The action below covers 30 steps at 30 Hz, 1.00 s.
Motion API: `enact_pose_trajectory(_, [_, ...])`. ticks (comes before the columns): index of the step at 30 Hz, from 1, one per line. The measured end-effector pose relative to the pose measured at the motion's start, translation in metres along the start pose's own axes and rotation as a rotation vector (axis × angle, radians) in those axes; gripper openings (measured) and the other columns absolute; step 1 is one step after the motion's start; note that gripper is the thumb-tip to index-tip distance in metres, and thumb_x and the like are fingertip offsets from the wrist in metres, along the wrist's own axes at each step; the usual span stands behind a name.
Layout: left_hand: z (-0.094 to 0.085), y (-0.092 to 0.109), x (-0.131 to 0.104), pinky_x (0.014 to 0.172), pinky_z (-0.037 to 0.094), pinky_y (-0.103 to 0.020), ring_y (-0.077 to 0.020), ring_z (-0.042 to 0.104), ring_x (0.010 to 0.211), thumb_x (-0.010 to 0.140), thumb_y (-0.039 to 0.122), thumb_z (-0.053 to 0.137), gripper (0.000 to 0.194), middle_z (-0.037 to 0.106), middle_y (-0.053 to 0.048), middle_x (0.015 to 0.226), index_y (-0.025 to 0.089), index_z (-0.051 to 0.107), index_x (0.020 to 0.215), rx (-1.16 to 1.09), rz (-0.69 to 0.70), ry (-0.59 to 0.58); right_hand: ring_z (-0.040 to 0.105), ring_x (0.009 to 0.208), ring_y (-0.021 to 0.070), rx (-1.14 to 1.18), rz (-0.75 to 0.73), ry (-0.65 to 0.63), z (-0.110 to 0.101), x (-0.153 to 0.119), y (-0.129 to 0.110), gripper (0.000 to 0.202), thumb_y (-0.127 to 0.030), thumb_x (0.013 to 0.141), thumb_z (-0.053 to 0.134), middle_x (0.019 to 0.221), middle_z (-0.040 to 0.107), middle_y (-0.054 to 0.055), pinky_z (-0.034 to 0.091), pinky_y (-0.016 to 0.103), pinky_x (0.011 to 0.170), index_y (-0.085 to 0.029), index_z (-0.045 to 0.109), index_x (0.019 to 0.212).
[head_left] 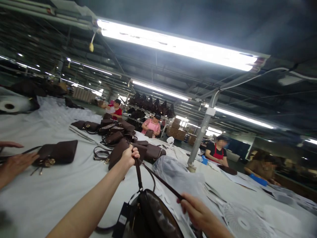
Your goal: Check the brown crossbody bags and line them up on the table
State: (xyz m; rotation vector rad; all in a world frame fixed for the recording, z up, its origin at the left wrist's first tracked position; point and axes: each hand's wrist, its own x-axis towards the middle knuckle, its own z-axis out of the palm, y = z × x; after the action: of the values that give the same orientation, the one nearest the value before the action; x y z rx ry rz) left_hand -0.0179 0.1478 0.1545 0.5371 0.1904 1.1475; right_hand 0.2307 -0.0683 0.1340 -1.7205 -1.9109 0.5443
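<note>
A dark brown handbag (156, 211) is upright in front of me at the bottom of the view. My left hand (129, 157) is closed round the top of its strap (138, 175), pulling it up above the bag. Lower to the right, my right hand (195, 210) pinches a long part of the strap (164, 183), which runs taut between both hands. From the bag's left side hangs a black tag (122, 219). Just behind my left hand, more brown bags (119, 152) lie on the white-covered table (86, 185).
At the left, another person's hand (17, 167) touches a flat brown bag (58, 152). Clear plastic (175, 170) lies by a metal post (201, 135). A white fan (241, 218) is at the lower right. Several people work around the table.
</note>
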Motion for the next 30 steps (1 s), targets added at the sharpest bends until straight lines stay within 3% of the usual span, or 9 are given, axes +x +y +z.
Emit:
enact_pose_trajectory(3, [-0.002,0.004,-0.002,0.036,0.022,-0.012,-0.0016,0.023,0.033,0.101,0.030,0.036,0.030,0.032,0.010,0.053,0.018,0.040,0.074,0.092,-0.052,-0.015,0.057,0.064,0.0206,-0.258,-0.101,0.191,-0.035,-0.002,0.012,0.033,-0.047,0.090,0.038,0.066,0.059,0.002,0.044,0.032,0.061,-0.024,0.054,0.073])
enact_pose_trajectory(6, [0.017,-0.021,-0.011,0.039,0.031,-0.015,-0.0032,0.034,0.036,0.095,0.025,0.051,0.018,0.043,0.007,0.056,0.014,0.050,0.081,0.219,-0.201,-0.126,0.061,0.071,0.0224,-0.512,-0.180,0.250,-0.051,0.008,-0.015,0.031,-0.038,0.094,0.035,0.075,0.063,0.004,0.044,0.034,0.066,-0.023,0.055,0.076])
enact_pose_trajectory(11, [0.058,-0.062,-0.027,0.056,0.051,-0.029,-0.0157,0.062,0.059,0.086,0.024,0.064,0.016,0.062,-0.004,0.070,0.014,0.052,0.084,0.381,-0.372,-0.289,0.065,0.076,0.0219,-0.880,-0.133,0.248,-0.045,0.048,-0.083,0.025,-0.025,0.097,0.037,0.085,0.067,0.008,0.042,0.028,0.062,-0.021,0.060,0.088])
enact_pose_trajectory(14, [0.069,-0.067,-0.032,0.057,0.051,-0.028,-0.0124,0.058,0.054,0.088,0.034,0.060,0.022,0.057,-0.001,0.067,0.015,0.051,0.088,0.501,-0.436,-0.382,0.067,0.078,0.0199,-0.960,-0.086,0.257,-0.038,0.067,-0.102,0.021,-0.020,0.096,0.040,0.090,0.069,0.007,0.040,0.025,0.059,-0.021,0.061,0.094])
enact_pose_trajectory(18, [0.060,-0.056,-0.035,0.041,0.028,-0.015,-0.0022,0.030,0.037,0.086,0.039,0.063,0.027,0.041,0.009,0.056,0.018,0.047,0.084,0.595,-0.373,-0.380,0.067,0.082,0.0181,-0.837,-0.185,0.253,-0.043,0.072,-0.090,0.021,-0.025,0.097,0.043,0.090,0.071,0.005,0.041,0.024,0.064,-0.021,0.063,0.093])
enact_pose_trajectory(21, [0.040,-0.040,-0.036,0.039,0.020,-0.014,-0.0017,0.025,0.037,0.078,0.037,0.072,0.032,0.038,0.012,0.054,0.020,0.045,0.082,0.646,-0.295,-0.339,0.065,0.076,0.0171,-0.748,-0.192,0.273,-0.057,0.065,-0.058,0.026,-0.025,0.097,0.040,0.083,0.070,0.005,0.040,0.025,0.065,-0.020,0.062,0.083])
enact_pose_trajectory(25, [0.018,-0.035,-0.037,0.039,0.024,-0.016,-0.0021,0.028,0.038,0.064,0.025,0.083,0.037,0.038,0.012,0.051,0.018,0.048,0.074,0.644,-0.241,-0.294,0.066,0.078,0.0192,-0.832,-0.062,0.438,-0.059,0.056,-0.030,0.022,-0.025,0.096,0.040,0.086,0.071,0.006,0.038,0.025,0.062,-0.020,0.061,0.088])
enact_pose_trajectory(27, [0.019,-0.047,-0.037,0.040,0.029,-0.018,-0.0035,0.033,0.038,0.065,0.025,0.081,0.035,0.042,0.010,0.051,0.017,0.048,0.071,0.595,-0.223,-0.264,0.067,0.079,0.0196,-0.877,-0.038,0.476,-0.044,0.056,-0.033,0.023,-0.026,0.097,0.039,0.087,0.071,0.007,0.037,0.025,0.059,-0.020,0.061,0.091])
enact_pose_trajectory(30, [0.031,-0.075,-0.037,0.050,0.043,-0.023,-0.0091,0.050,0.047,0.077,0.035,0.072,0.030,0.054,0.004,0.058,0.017,0.049,0.074,0.471,-0.177,-0.204,0.068,0.075,0.0177,-0.921,-0.101,0.409,-0.008,0.063,-0.049,0.024,-0.018,0.096,0.037,0.088,0.071,0.006,0.036,0.025,0.056,-0.021,0.061,0.095])
